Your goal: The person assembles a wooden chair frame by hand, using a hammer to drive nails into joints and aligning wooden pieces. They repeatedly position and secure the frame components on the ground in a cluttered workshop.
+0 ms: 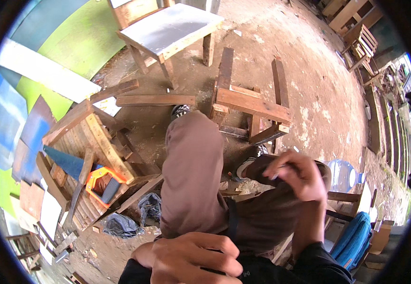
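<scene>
My left hand (193, 259) lies across my lap against the dark shirt. Its fingers are loosely bent with gaps between them, and nothing shows in its grasp. Above my right thigh, my right hand (302, 175) is raised and a little blurred. Its fingers are drawn together around something small and pale at the fingertips, too small to name. Beyond my knees stands a wooden frame (252, 105) of dark planks, touched by neither hand. To my left, a handsaw (102, 185) with an orange and black handle rests on a slatted wooden piece (105, 137).
A small table with a white top (174, 27) stands ahead. A loose wooden bar (155, 100) lies before my foot. On the right are a large clear water bottle (341, 175) and a blue bag (352, 240). Black plastic (121, 225) lies left, near painted boards (73, 42).
</scene>
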Tool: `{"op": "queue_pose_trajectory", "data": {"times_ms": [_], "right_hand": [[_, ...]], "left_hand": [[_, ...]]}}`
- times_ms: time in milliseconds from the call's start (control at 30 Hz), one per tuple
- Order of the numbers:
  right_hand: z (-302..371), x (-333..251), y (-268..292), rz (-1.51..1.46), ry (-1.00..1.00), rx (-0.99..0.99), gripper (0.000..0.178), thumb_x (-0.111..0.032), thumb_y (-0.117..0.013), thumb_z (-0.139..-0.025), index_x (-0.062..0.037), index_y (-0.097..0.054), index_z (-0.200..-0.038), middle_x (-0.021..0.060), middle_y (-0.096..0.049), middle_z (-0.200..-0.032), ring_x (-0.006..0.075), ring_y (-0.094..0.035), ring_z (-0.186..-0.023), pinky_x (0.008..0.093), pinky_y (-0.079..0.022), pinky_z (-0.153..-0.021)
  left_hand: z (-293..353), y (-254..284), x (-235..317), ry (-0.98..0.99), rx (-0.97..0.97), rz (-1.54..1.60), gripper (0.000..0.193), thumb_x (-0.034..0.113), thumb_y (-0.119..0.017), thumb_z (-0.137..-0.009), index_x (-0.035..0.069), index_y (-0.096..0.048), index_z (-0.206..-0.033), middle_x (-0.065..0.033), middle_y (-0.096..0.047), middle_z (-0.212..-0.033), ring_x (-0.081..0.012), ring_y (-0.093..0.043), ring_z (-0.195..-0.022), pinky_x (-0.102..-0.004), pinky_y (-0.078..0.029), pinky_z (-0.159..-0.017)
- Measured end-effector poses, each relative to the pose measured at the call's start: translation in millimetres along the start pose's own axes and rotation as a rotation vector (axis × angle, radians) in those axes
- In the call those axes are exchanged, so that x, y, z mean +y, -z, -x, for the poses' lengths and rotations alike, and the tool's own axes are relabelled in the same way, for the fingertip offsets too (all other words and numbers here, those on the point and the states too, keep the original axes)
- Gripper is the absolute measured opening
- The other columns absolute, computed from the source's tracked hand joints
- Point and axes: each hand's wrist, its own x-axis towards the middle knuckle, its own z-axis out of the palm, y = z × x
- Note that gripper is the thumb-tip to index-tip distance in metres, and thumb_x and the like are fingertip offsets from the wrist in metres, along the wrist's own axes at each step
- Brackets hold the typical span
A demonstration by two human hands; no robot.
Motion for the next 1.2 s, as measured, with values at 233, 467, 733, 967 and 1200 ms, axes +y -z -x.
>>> {"op": "queue_pose_trajectory", "data": {"times_ms": [233,467,733,967,1200], "right_hand": [[22,39,132,0.14,-0.199,0.413,0.015,-0.012,-0.061,-0.101,0.001,-0.061,-0.094,0.0114,-0.071,-0.084,0.0193,-0.07,-0.083,0.0345,-0.056,-0.081],[-71,181,279,0.241,-0.393,0.486,0.015,-0.014,-0.058,-0.105,0.0002,-0.059,-0.1,0.0078,-0.066,-0.084,0.0167,-0.069,-0.077,0.0315,-0.056,-0.069],[-196,401,338,0.299,-0.492,0.257,0.016,-0.014,-0.067,-0.097,0.0016,-0.065,-0.101,0.0102,-0.073,-0.093,0.018,-0.071,-0.075,0.0338,-0.057,-0.065],[-311,470,260,0.557,-0.263,-0.08,0.017,-0.01,-0.069,-0.086,0.0006,-0.068,-0.099,0.0208,-0.073,-0.097,0.0326,-0.073,-0.09,0.0431,-0.056,-0.079],[-367,461,205,0.316,-0.222,-0.069,0.019,-0.013,-0.069,-0.096,0.0015,-0.066,-0.107,0.0161,-0.076,-0.098,0.0275,-0.075,-0.096,0.0403,-0.059,-0.084]], "left_hand": [[-58,-7,-61,0.19,0.0,0.145,0.017,0.037,-0.077,-0.084,0.034,-0.066,-0.098,-0.0146,-0.065,-0.08,-0.0265,-0.058,-0.06,-0.0365,-0.04,-0.054],[-104,42,-139,0.403,-0.37,0.095,0.011,0.023,-0.078,-0.076,0.021,-0.069,-0.08,-0.0155,-0.067,-0.083,-0.0313,-0.063,-0.066,-0.0413,-0.047,-0.057],[-147,171,-243,0.728,-0.354,-0.223,0.052,0.056,-0.043,-0.104,0.006,-0.049,-0.113,-0.0167,-0.063,-0.077,-0.0312,-0.063,-0.064,-0.0419,-0.051,-0.057],[-73,371,-377,1.145,0.16,-0.714,0.06,0.06,-0.029,-0.11,0.008,-0.053,-0.088,-0.0013,-0.05,-0.073,-0.0155,-0.054,-0.068,-0.0331,-0.046,-0.066],[52,452,-495,1.216,-0.798,-0.949,0.026,0.029,-0.064,-0.104,0.004,-0.064,-0.103,-0.0032,-0.062,-0.083,-0.0157,-0.062,-0.076,-0.0318,-0.053,-0.074]]}}
